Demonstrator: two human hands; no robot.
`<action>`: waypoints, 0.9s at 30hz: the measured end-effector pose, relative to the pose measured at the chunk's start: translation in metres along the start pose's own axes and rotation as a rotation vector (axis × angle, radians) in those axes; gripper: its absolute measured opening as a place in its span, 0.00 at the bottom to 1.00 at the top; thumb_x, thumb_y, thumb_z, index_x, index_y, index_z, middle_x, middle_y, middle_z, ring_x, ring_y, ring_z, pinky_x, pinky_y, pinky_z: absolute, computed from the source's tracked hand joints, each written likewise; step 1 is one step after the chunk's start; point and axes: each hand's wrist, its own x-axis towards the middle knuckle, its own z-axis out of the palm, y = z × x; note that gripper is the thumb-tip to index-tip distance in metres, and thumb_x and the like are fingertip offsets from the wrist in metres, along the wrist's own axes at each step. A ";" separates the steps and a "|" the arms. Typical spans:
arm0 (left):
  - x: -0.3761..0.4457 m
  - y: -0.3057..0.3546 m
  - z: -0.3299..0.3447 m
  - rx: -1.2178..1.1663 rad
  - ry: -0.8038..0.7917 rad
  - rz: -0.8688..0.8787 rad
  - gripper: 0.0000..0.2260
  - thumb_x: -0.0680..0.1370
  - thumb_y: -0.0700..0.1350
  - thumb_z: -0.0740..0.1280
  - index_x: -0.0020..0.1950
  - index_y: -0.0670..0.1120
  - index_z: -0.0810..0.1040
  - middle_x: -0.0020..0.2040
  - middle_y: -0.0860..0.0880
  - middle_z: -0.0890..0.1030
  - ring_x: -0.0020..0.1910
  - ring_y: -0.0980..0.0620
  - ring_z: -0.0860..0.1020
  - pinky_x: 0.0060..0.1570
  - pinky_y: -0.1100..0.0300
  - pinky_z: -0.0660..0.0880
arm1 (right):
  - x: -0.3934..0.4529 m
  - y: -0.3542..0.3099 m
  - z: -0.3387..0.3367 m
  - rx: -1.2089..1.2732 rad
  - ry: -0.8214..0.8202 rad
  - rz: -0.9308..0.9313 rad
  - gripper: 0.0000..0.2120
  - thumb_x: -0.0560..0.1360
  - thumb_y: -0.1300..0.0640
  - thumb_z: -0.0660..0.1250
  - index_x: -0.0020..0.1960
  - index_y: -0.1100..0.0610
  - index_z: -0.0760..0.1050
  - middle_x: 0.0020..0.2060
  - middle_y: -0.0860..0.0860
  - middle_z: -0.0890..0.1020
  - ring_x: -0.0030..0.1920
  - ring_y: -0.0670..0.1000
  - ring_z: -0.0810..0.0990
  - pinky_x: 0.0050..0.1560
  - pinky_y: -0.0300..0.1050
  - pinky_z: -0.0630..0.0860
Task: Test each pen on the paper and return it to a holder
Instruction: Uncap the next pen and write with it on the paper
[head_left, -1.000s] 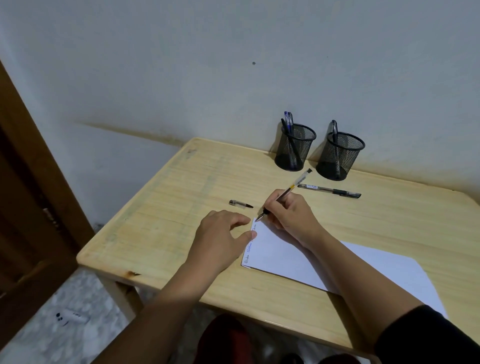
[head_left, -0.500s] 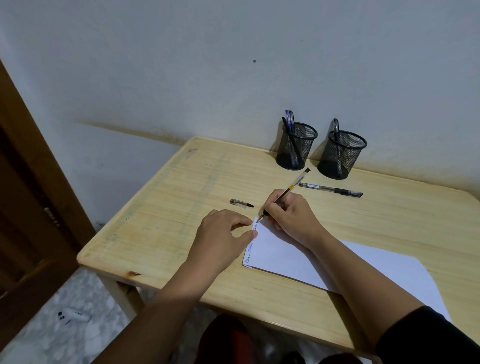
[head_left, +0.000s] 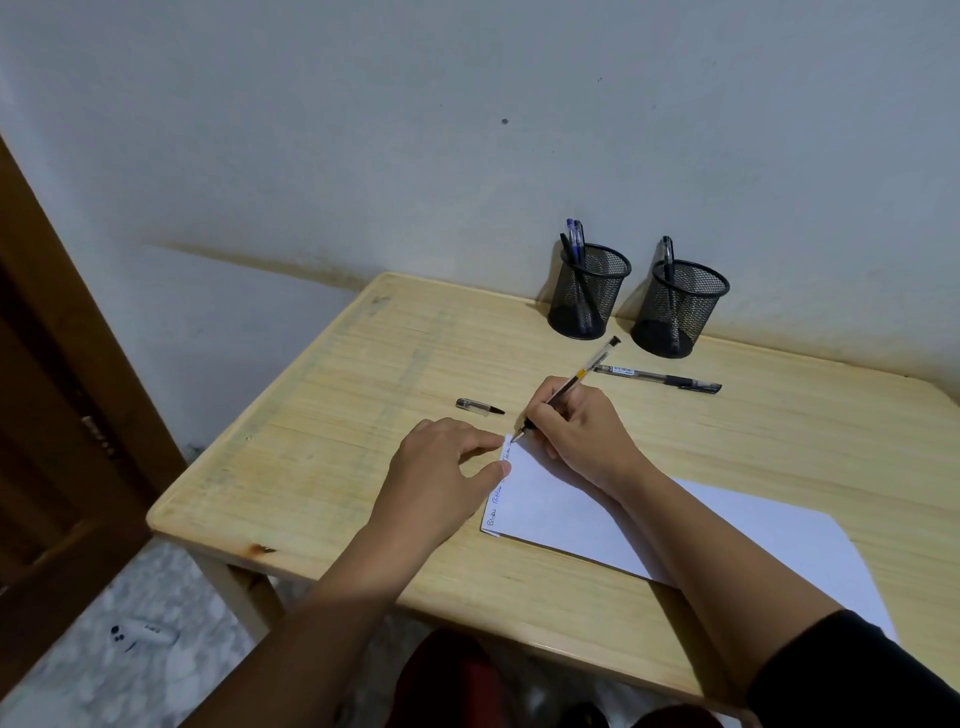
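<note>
white paper (head_left: 597, 514) lies at the centre right of the frame on the wooden worktop (head_left: 337, 415), and the pen in use (head_left: 569, 387) has its tip on the sheet's upper left corner. the right hand (head_left: 576, 431) has its grip clamped on this pen in a writing hold, barrel slanting up and right toward the holders. the left hand (head_left: 441, 473) lies flat, fingers loosely together, thumb and fingertips pressing the paper's left edge; it clasps nothing.

judging by the sheet, the task is partly done: a few short scribbled words run along the left edge below the tip, so some pens have probably had their trial, and this one is mid-test. a loose cap (head_left: 479, 407) lies just above the left hand, most likely this pen's, so capping and returning it is left. a second pen (head_left: 660, 378) lies on the worktop to the upper right of the right hand, near the holders; whether it has been tested i cannot tell.

at the upper centre, against the wall, stand two black mesh cups. the left holder (head_left: 589, 293) has about three pens, blue and dark ones, leaning left. the right holder (head_left: 680, 309) shows one dark pen near its left rim.
</note>
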 end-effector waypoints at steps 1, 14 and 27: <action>0.000 0.000 0.000 0.002 -0.006 0.002 0.13 0.72 0.54 0.69 0.56 0.55 0.81 0.56 0.56 0.79 0.57 0.56 0.72 0.54 0.67 0.64 | 0.000 0.000 0.000 -0.003 0.002 0.001 0.08 0.73 0.64 0.61 0.37 0.62 0.75 0.22 0.43 0.75 0.26 0.43 0.72 0.33 0.37 0.70; 0.001 0.000 0.000 0.016 -0.013 0.006 0.12 0.73 0.54 0.69 0.55 0.56 0.81 0.55 0.56 0.78 0.57 0.56 0.72 0.52 0.68 0.61 | 0.000 -0.001 0.001 -0.022 0.017 0.002 0.08 0.73 0.64 0.60 0.37 0.65 0.75 0.26 0.52 0.76 0.29 0.48 0.72 0.35 0.43 0.70; 0.001 0.000 0.001 0.021 -0.009 0.005 0.12 0.73 0.54 0.69 0.56 0.56 0.81 0.56 0.56 0.78 0.58 0.56 0.72 0.52 0.68 0.61 | 0.001 0.002 0.003 -0.028 0.044 0.004 0.08 0.73 0.62 0.60 0.38 0.64 0.75 0.35 0.64 0.81 0.32 0.54 0.74 0.37 0.50 0.74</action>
